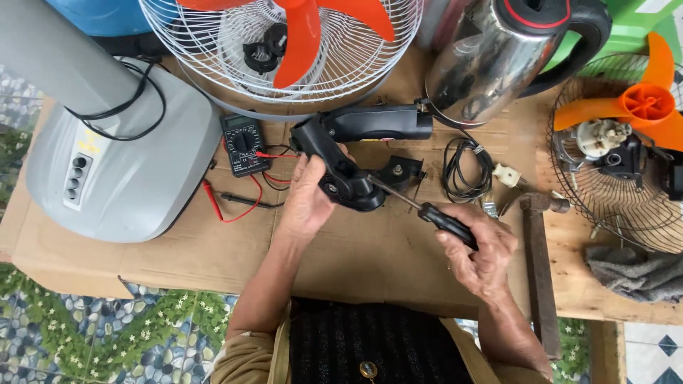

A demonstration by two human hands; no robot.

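Observation:
My left hand [307, 198] grips a black plastic handle part [334, 167] of a kettle, holding it tilted above the cardboard. My right hand [478, 250] holds a screwdriver [427, 210] with a black grip; its metal shaft points up-left, and the tip rests in the lower end of the black part. A second black handle piece [377, 122] lies just behind. The steel kettle body [491, 60] lies on its side at the back.
A grey fan base [135, 171] stands at the left, a white fan guard with red blades [284, 50] at the back. A multimeter [244, 144] with red leads, a coiled black cord [466, 167], a hammer [538, 263], a small orange fan [626, 142] and a grey rag [633, 274] lie around.

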